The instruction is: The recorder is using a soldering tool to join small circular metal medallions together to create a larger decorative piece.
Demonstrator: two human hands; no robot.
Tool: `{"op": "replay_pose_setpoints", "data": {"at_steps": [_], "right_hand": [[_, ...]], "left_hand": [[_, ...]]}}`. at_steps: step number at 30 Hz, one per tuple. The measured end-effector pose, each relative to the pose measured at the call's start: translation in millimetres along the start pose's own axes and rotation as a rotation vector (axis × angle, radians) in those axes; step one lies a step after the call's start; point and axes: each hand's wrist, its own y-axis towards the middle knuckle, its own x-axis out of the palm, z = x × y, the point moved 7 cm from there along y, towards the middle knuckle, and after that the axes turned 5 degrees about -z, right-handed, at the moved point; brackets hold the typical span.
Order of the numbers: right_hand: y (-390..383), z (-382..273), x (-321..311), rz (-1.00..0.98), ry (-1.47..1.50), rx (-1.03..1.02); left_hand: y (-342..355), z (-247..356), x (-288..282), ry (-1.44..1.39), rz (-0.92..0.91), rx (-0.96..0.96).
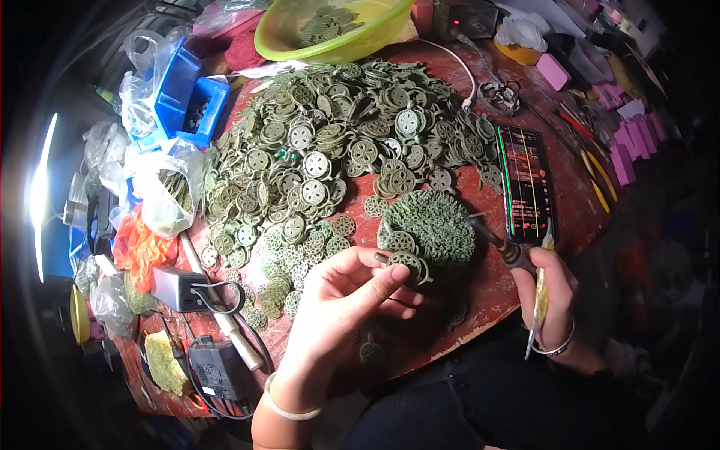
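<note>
My left hand [341, 300] pinches a green, wheel-shaped disc [405, 264] with openwork and a small stem between thumb and fingers. The disc is held over the near edge of a round, rough-textured green pad [446, 236], where another openwork disc [399, 241] lies. In my right hand [553, 296] is a dark-handled soldering-iron-type pen [513, 253], its metal tip pointing at the pad but apart from the disc. A slim pick with a yellow-wrapped handle [541, 304] also sits in that hand, pointing upward and downward past the fingers.
A large heap of similar green discs [322, 142] covers the red table [480, 304]. A lit phone [527, 184] lies at the right, near yellow-handled pliers [596, 180]. Behind are a yellow-green bowl [277, 37] and blue bins [204, 112]; grey boxes [178, 289] with cables stand left.
</note>
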Motion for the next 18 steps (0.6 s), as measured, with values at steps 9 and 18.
{"op": "replay_pose_setpoints", "data": {"at_steps": [9, 18], "right_hand": [[-3.1, -11.6, 8.0, -0.102, 0.239, -0.044], [-2.4, -14.6, 9.3, -0.11, 0.24, -0.072]], "left_hand": [[-0.4, 0.5, 3.2, 0.049, 0.047, 0.042], [0.8, -0.8, 3.1, 0.032, 0.041, 0.028]]}}
